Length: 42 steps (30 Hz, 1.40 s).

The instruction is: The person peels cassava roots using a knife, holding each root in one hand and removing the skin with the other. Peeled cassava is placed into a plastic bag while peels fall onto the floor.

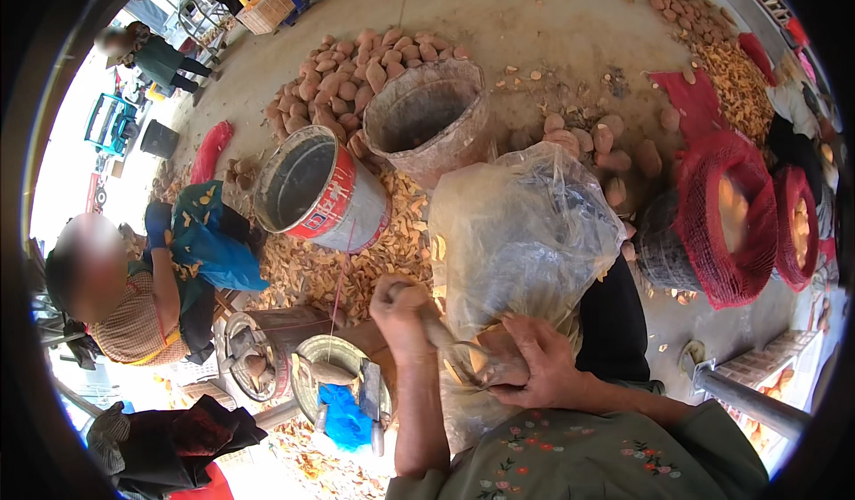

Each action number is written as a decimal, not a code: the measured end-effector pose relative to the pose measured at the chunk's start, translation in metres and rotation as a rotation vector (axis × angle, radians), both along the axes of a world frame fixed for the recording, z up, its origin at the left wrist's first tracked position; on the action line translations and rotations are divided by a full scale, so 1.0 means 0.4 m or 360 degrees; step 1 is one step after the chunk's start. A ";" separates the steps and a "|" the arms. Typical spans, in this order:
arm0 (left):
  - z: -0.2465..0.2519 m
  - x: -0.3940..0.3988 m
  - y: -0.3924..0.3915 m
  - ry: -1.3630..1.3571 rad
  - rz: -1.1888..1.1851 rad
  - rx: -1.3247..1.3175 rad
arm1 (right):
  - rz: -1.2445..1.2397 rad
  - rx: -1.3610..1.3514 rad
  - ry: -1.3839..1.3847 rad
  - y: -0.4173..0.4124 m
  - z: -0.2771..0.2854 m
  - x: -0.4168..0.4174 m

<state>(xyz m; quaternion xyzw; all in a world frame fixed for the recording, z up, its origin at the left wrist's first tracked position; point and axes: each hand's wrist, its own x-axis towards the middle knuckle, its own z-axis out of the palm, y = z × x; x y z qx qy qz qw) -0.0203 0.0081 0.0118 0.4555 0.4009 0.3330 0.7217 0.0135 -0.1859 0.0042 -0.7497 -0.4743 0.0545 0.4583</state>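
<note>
My left hand (401, 306) grips the handle of a peeler (461, 356), whose looped metal end lies against a sweet potato (506, 353). My right hand (544, 360) holds that sweet potato, its skin partly off and pale orange flesh showing. Both hands are above my lap, over a clear plastic sheet (521, 233) draped on my legs. Just left of my left forearm stands a round container (308, 353) with a sweet potato and a blue plastic bag (344, 416) on it.
A metal bucket (361, 213) and a worn tub (441, 146) stand ahead, beside piled sweet potatoes (340, 79) and peelings (307, 269). Red mesh sacks (701, 253) with peeled pieces are at right. A seated person (133, 306) wearing a blue glove is at left.
</note>
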 end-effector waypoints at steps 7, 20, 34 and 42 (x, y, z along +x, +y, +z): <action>-0.103 0.005 0.042 0.0530 -0.0057 0.0544 | -0.0043 -0.0096 -0.0150 0.019 0.000 -0.020; 0.018 -0.006 -0.002 0.0236 0.0029 0.0152 | 0.0006 0.0032 0.0107 0.013 0.000 -0.025; -0.324 -0.173 0.139 0.0652 0.0181 0.0224 | 0.0016 -0.0076 0.0307 -0.042 -0.032 -0.028; -0.130 -0.103 0.070 0.0105 0.0428 -0.0181 | -0.0115 -0.0041 0.0319 -0.042 0.034 0.039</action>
